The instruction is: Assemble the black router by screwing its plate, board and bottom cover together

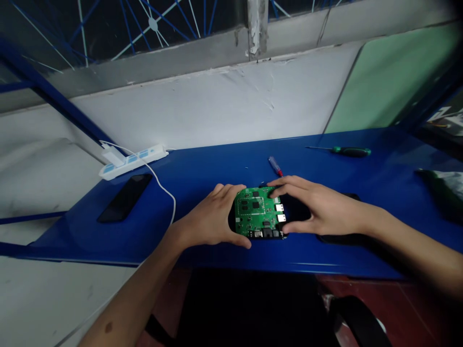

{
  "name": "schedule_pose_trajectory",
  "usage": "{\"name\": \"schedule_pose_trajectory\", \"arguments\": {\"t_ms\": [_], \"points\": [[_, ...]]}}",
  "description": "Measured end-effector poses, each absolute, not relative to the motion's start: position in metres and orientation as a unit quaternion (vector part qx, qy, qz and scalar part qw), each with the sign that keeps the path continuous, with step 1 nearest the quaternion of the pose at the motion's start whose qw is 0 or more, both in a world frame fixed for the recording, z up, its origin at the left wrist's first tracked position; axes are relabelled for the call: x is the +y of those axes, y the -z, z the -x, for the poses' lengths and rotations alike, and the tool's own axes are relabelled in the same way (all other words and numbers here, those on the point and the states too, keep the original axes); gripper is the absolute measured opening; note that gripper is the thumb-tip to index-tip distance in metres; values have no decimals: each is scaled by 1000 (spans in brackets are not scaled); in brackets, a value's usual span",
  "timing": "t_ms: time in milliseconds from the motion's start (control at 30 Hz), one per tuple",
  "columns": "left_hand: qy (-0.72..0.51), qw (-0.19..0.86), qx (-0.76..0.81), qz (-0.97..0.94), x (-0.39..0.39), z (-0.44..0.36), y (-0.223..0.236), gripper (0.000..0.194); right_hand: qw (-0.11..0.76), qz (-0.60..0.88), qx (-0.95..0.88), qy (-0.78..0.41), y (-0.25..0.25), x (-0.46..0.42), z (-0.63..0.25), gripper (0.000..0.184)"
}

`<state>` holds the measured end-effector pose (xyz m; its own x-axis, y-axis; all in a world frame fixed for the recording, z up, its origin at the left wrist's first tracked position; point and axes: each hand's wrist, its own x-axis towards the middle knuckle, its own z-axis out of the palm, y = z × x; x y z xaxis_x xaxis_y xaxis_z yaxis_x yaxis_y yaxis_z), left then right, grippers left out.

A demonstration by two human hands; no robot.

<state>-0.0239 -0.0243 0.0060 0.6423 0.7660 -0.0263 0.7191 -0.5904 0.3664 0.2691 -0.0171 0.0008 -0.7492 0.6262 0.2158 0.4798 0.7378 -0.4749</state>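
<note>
A green circuit board (257, 211) with chips and silver ports sits in a black case (297, 209) on the blue table (217, 168). My left hand (213, 217) cups the left side of the case, fingers curled round its edge and thumb at the front. My right hand (318, 207) grips the right side, fingers reaching over the board's far edge and thumb near the front ports. A second black piece (343, 238) lies partly hidden under my right wrist.
A small red-and-blue screwdriver (275, 166) lies just behind the board, and a green-handled screwdriver (349, 151) at the back right. A black phone (126, 203) and white power strip (133, 161) with a white cable (162, 188) occupy the left. A green bag (441, 190) sits far right.
</note>
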Motion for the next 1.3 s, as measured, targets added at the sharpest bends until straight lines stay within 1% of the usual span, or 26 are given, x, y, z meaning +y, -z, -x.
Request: {"name": "schedule_pose_trajectory", "arguments": {"t_ms": [167,333,467,567,667,800,900,1033,1200,1300], "points": [[-82,181,415,-888,-27,23,-4,118,199,285,-922,-169,-2,-17,-270,63],[-88,184,422,-884,-28,25,-2,123,243,291,-918,-120,0,-19,-267,68],[-88,202,435,-873,-31,28,-2,133,281,291,-910,-87,3,-20,-265,74],[-100,227,439,-864,-36,29,-3,139,311,294,-901,-70,5,-20,-265,84],[-118,233,444,-857,-40,30,-6,136,331,310,-888,-79,5,-20,-266,95],[-154,217,445,-855,-42,32,-11,125,363,328,-865,-110,5,-21,-268,104],[-175,210,416,-867,-39,31,-15,118,378,332,-854,-133,4,-21,-269,105],[-189,218,391,-874,-33,30,-14,113,384,332,-846,-160,4,-22,-268,105],[-216,220,370,-876,-28,29,-8,114,385,315,-850,-171,4,-22,-268,102],[-231,194,355,-885,-26,27,-4,116,377,312,-855,-171,3,-22,-268,100]]}}
